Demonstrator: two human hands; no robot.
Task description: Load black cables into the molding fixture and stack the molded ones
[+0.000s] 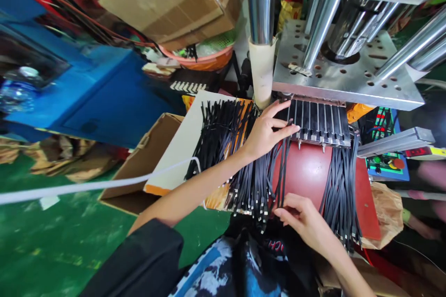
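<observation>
My left hand (266, 132) is at the left end of the slotted metal fixture (322, 123), its thumb and fingers pinching black flat cables (284, 162) that hang down from there. Lower down, my right hand (303, 216) has its thumb and fingertips together at the bottom ends of these same cables; the exact grip is partly hidden. More dark strips lie in the fixture's slots. A thick pile of black cables (256, 185) with metal-tipped ends lies left of my right hand. Another bundle (341, 190) hangs over the red board (310, 171) on the right.
Above the fixture is a press plate (348, 79) with steel rods. A control box (390, 162) with buttons stands at right. The white-topped board (174, 144) carries cables at left, near an open carton (139, 167). A white cord (87, 190) crosses the left side.
</observation>
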